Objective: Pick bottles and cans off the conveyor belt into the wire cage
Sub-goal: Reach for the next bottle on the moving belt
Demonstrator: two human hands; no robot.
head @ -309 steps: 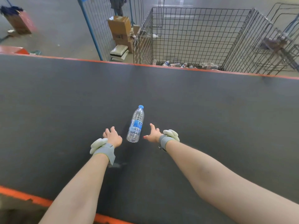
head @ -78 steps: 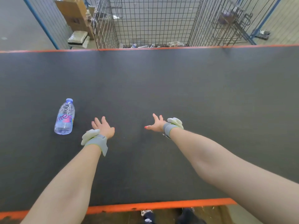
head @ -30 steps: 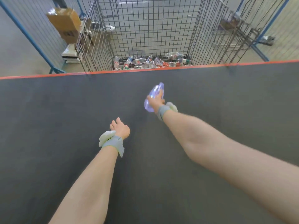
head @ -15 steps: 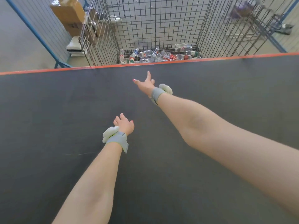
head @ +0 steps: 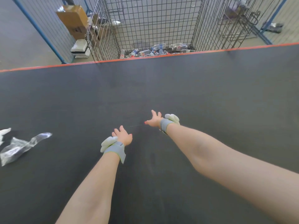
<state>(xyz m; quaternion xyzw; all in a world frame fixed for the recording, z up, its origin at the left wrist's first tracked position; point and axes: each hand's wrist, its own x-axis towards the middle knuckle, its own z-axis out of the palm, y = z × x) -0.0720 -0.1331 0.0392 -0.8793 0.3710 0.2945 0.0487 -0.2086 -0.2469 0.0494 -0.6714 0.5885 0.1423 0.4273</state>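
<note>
Hands between picks: left hand [head: 122,135] and right hand [head: 154,121] hover over the conveyor belt [head: 210,88], fingers [head: 153,112] loosely spread, holding nothing. Sorted bottles [head: 155,50] lie in the wire cage [head: 155,21] at the far edge. I see none on the belt, only plastic film [head: 21,147] near left. I would ignore the film and hold both hands low for the next bottle.

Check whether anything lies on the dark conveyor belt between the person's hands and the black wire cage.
Nothing visible does. The crumpled clear plastic film lies far left on the dark conveyor belt, outside the path from the left hand and right hand to the black wire cage.
</note>
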